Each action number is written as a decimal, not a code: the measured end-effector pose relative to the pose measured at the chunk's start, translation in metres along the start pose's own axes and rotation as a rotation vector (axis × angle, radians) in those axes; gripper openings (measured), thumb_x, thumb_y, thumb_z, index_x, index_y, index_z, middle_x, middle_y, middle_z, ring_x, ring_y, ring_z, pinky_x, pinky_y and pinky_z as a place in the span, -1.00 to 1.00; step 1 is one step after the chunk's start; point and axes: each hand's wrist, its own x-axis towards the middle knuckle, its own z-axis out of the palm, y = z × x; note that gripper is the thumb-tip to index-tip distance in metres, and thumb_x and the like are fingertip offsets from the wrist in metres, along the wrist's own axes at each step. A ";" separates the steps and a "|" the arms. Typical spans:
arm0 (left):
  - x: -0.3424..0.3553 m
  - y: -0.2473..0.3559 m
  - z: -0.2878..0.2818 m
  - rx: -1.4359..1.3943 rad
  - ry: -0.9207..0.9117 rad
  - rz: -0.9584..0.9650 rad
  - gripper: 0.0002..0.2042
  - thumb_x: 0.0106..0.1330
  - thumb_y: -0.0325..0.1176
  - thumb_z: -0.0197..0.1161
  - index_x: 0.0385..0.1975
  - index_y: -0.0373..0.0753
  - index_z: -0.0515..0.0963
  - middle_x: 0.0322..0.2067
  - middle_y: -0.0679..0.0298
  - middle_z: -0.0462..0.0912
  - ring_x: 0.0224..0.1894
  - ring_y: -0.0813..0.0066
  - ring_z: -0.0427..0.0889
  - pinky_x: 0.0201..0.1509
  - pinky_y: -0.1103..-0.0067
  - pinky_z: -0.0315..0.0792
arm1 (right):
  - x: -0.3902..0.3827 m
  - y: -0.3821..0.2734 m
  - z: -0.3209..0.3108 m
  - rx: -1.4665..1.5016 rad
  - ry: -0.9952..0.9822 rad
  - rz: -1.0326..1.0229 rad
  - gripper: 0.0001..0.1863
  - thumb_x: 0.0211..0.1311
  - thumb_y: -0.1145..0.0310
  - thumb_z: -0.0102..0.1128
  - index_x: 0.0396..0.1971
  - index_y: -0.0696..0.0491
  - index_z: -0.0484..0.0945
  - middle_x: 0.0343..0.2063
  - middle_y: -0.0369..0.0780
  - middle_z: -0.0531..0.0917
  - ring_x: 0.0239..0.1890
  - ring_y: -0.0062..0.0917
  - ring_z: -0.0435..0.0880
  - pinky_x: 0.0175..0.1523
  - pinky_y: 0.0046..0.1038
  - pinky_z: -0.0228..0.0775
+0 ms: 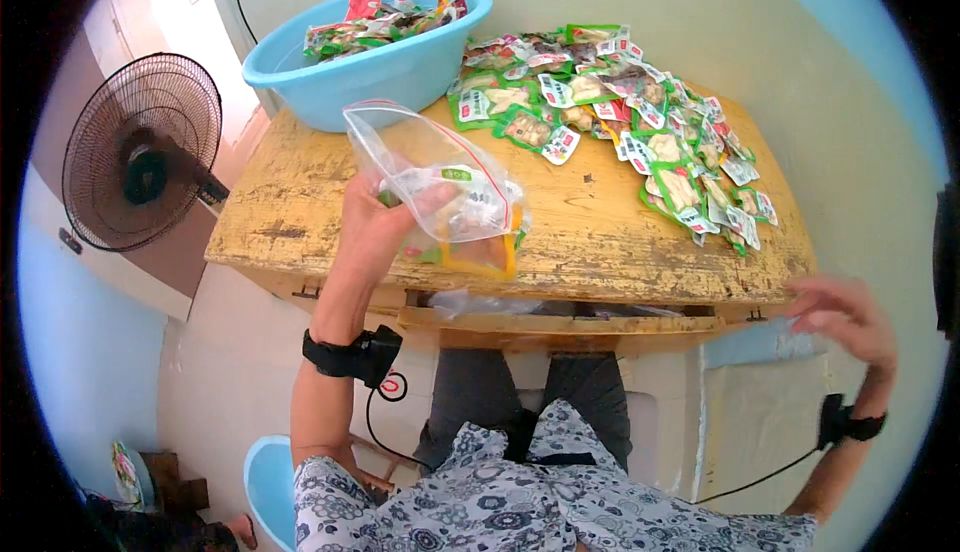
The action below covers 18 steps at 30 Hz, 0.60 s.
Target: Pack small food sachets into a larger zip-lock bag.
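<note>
My left hand [385,212] grips a clear zip bag [395,132] with a red seal line. The bag holds a few snack packets [470,252], one edged in yellow, over the front left of the worn yellow wooden table [270,222]. My right hand [840,317] is in the air by the table's right front corner, fingers loosely bent and apart, holding nothing. Beyond the bag, a heap of small green, white and red packets [660,162] spreads over the back and right of the table.
A blue basin [350,92] of packets sits at the back left. A black fan [140,152] stands left of the table. A partly open drawer [560,325] is below the tabletop. Another blue basin [262,492] and someone's foot [243,532] are at the lower left.
</note>
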 end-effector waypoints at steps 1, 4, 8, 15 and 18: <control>-0.002 0.004 0.000 -0.002 0.008 -0.021 -0.75 0.20 -0.31 0.46 -0.21 -0.27 0.64 -0.42 0.31 0.71 -0.53 0.64 0.64 -0.67 0.70 0.40 | -0.010 0.001 -0.021 0.036 0.044 0.053 -0.56 0.36 0.36 0.21 0.21 0.11 0.49 -0.19 -0.17 0.74 -0.21 -0.51 0.72 -0.14 -0.48 0.56; -0.006 0.020 0.008 -0.106 0.008 -0.107 -0.73 0.20 -0.37 0.45 -0.15 -0.31 0.63 -0.33 0.28 0.73 -0.42 0.60 0.69 -0.50 0.66 0.53 | 0.010 -0.040 -0.074 -0.217 0.219 -0.043 -0.56 0.40 0.26 0.14 0.19 0.13 0.49 -0.21 -0.17 0.73 -0.23 -0.55 0.72 -0.16 -0.53 0.55; 0.006 0.002 0.023 -0.312 0.131 0.068 -0.68 0.19 -0.38 0.46 -0.06 -0.29 0.64 -0.34 0.30 0.73 -0.48 0.65 0.64 -0.61 0.67 0.40 | 0.096 -0.090 -0.046 -0.288 0.303 -0.325 -0.50 0.27 0.30 0.30 0.19 0.09 0.50 -0.08 -0.20 0.70 -0.05 -0.55 0.67 0.02 -0.50 0.51; 0.012 -0.008 0.048 -0.420 0.301 0.015 -0.65 0.20 -0.43 0.46 -0.01 -0.29 0.61 -0.15 0.25 0.71 -0.21 0.53 0.68 -0.18 0.56 0.55 | 0.225 -0.102 0.132 -0.463 0.395 -0.911 -0.14 0.02 0.18 0.54 0.35 0.02 0.36 0.20 -0.12 0.56 0.19 -0.31 0.56 0.29 -0.30 0.37; 0.008 -0.006 0.065 -0.453 0.305 0.059 -0.66 0.17 -0.43 0.48 -0.06 -0.33 0.63 -0.21 0.25 0.72 -0.24 0.56 0.66 -0.13 0.56 0.54 | 0.252 -0.090 0.151 -0.059 0.203 -0.752 -0.46 0.14 0.20 0.42 0.11 0.08 0.57 -0.08 -0.10 0.70 -0.03 -0.29 0.68 0.10 -0.32 0.48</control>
